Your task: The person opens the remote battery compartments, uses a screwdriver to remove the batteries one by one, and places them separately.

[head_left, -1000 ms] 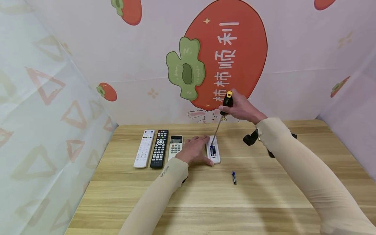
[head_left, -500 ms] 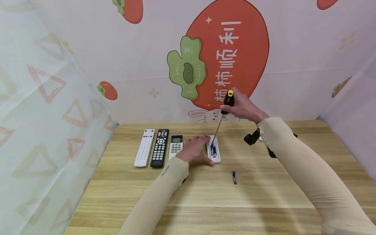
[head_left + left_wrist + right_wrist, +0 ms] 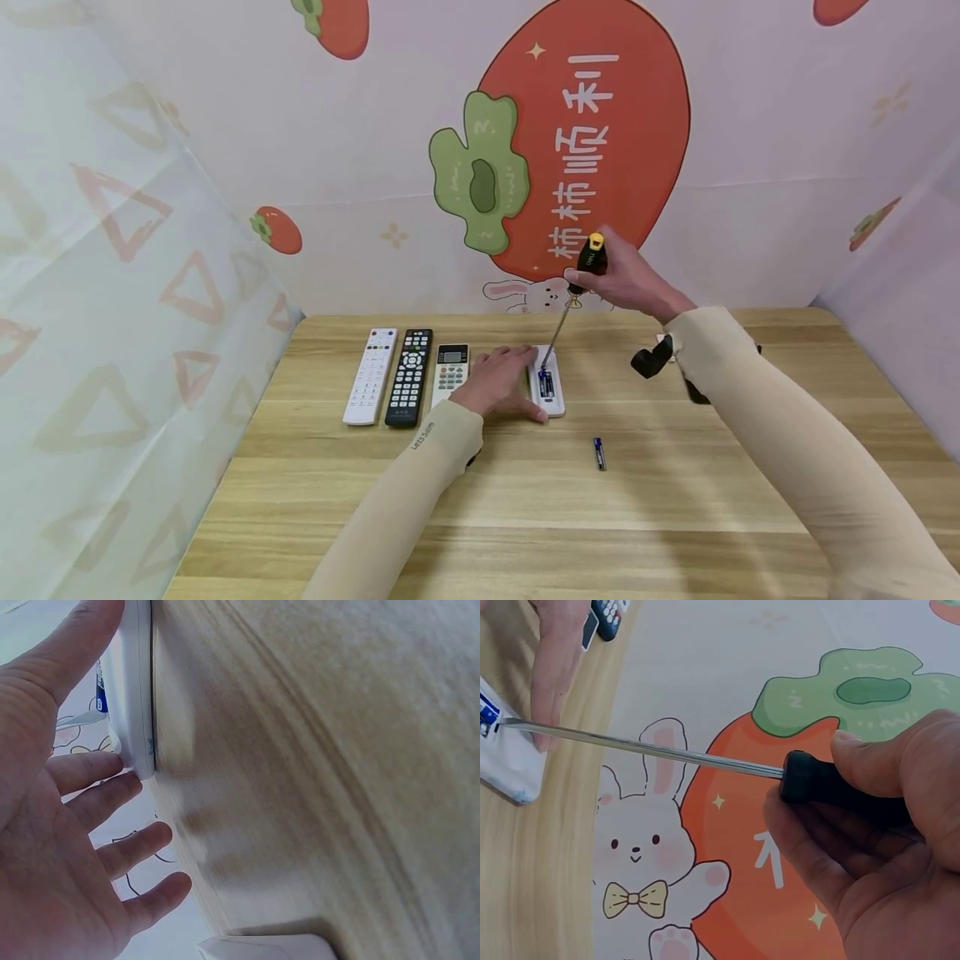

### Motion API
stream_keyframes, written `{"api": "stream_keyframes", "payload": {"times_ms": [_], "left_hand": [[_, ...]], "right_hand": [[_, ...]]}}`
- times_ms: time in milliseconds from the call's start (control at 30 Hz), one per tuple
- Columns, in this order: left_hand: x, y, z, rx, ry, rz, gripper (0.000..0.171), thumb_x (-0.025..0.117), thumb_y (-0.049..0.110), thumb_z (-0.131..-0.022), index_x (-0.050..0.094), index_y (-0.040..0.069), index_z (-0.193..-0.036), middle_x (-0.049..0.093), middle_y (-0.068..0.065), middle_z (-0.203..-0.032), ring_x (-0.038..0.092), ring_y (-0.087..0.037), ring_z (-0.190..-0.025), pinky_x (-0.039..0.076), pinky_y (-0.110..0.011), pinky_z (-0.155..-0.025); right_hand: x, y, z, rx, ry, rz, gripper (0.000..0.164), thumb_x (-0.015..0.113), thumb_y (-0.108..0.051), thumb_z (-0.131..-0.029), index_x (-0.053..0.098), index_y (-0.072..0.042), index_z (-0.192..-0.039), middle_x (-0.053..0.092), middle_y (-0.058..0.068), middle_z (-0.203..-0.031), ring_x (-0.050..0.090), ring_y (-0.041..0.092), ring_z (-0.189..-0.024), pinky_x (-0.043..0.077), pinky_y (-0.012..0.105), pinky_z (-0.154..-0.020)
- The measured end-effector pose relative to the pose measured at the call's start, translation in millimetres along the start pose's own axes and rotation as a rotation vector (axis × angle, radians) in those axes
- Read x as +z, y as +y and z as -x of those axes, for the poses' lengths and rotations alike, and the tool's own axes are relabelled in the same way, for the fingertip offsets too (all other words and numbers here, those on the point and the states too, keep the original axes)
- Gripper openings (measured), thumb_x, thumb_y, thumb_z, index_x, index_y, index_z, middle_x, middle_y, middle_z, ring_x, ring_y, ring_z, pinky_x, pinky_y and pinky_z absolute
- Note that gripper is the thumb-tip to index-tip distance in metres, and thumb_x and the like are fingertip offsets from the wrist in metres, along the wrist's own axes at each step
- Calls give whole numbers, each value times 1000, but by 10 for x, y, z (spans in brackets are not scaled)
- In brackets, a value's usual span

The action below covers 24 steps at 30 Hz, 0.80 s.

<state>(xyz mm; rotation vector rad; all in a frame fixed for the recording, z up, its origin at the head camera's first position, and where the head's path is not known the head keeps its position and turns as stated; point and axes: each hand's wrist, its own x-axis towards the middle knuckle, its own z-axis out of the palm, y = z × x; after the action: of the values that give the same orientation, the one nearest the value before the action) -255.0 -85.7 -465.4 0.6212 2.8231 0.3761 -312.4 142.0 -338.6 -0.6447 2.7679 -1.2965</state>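
Right hand (image 3: 624, 271) grips screwdriver (image 3: 592, 260), tip apparently at batteries (image 3: 547, 385); best lever gently while left hand (image 3: 498, 379), fingers spread, braces white remote (image 3: 556, 405).

I see a long black-handled screwdriver (image 3: 592, 259) with a shiny, smooth metal rod (image 3: 652, 749) and a dull handle (image 3: 801, 778) that looks like plastic, and a flat white remote with an open back (image 3: 136, 690) that looks like smooth, hard plastic. The long white remote (image 3: 371, 377), the long black remote (image 3: 408, 379) and the short cream remote (image 3: 452, 375) look like plastic too, and the small loose blue-and-silver battery (image 3: 599, 454) looks shiny. The yellow-brown table (image 3: 525, 517) looks like smooth wood with stripy lines, and the beige sleeves (image 3: 780, 433) look like thin, dull cloth with little creases.
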Motion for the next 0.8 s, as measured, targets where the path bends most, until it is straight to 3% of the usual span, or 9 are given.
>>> {"api": "stream_keyframes", "payload": {"times_ms": [267,533,800], "left_hand": [[-4,6,2,4,0,-4,111,85,66,-68,39,19,-158,34,2,-163,31,-31,-149,27,-54,-118],[-11,11,19,4,0,-2,110,85,64,-69,38,19,-158,33,2,-163,31,-30,-148,27,-53,-118],[-20,14,24,-2,-1,19,110,87,62,-69,38,19,-158,34,1,-163,31,-29,-148,27,-52,-119]], "right_hand": [[-43,47,90,-24,32,-62,39,69,-14,-98,39,-1,-119,57,18,-103,61,36,-88,53,33,-69],[-102,5,220,-47,38,-96,38,68,-12,-98,40,-2,-121,53,17,-110,57,31,-93,51,26,-72],[-158,-53,335,-52,27,-82,38,68,-13,-98,41,-3,-123,55,16,-111,56,30,-92,51,26,-72]]}}
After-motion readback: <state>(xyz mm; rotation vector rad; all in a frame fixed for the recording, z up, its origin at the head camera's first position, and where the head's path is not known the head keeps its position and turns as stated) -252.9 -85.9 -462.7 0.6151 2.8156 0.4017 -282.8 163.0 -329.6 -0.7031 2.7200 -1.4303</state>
